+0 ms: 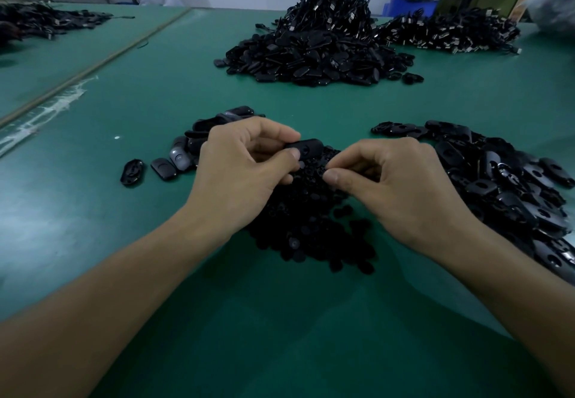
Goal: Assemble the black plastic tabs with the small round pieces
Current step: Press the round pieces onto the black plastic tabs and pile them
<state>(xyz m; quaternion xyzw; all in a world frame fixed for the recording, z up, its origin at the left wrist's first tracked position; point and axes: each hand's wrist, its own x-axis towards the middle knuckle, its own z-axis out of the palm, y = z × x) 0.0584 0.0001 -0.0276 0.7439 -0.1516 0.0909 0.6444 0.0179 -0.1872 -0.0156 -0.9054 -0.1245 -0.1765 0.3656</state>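
Observation:
My left hand (239, 164) pinches a black oval plastic tab (306, 148) between thumb and fingers, holding it just above a heap of small round black pieces (306, 226). My right hand (395, 177) is beside it, fingertips pinched together over the heap right below the tab; whatever small piece they hold is hidden. A pile of loose black tabs (510, 192) lies to the right. Several tabs (174, 161) lie to the left of my left hand.
The green table mat (280, 320) spreads all around. A big mound of black tabs (311, 55) with cables (339, 2) on top sits further back, more cable parts (451, 32) at its right. Another dark pile (46, 21) is far left. A blue bin (410, 2) stands behind.

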